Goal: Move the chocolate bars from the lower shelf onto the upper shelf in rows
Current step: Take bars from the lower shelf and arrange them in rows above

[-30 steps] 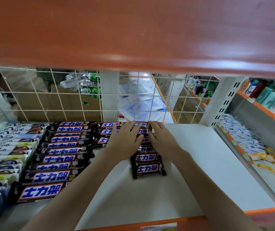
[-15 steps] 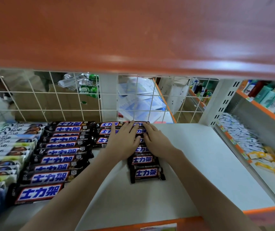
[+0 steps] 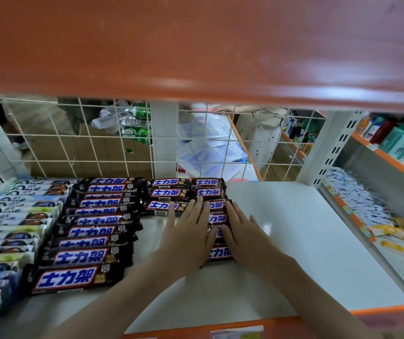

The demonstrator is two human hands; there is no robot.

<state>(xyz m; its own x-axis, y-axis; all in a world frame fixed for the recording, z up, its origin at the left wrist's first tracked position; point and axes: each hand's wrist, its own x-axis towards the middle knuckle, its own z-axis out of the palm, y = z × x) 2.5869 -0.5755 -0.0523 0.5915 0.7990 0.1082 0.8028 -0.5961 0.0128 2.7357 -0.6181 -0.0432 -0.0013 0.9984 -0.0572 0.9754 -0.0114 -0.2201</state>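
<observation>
Dark brown chocolate bars with blue-and-white labels lie on the white shelf [image 3: 293,241]. A long row [image 3: 91,231] fills the left part. A short row of three bars [image 3: 168,193] lies at the back middle. A narrow row of small bars [image 3: 212,192] runs from the back toward me. My left hand [image 3: 188,233] lies flat along this narrow row's left side, fingers apart. On the row's right side rests my right hand [image 3: 242,236], also flat. Both hands hide parts of the middle bars; neither grips a bar.
Light blue and green wrapped bars [image 3: 7,223] fill the shelf's far left. A white wire grid [image 3: 73,143] backs the shelf. An orange shelf edge [image 3: 196,45] hangs overhead. To the right, a neighbouring shelf holds white sachets [image 3: 357,199] and bottles [image 3: 401,143].
Both hands have slid back toward me along the narrow row, uncovering the bars at the back. The view has tilted slightly.
</observation>
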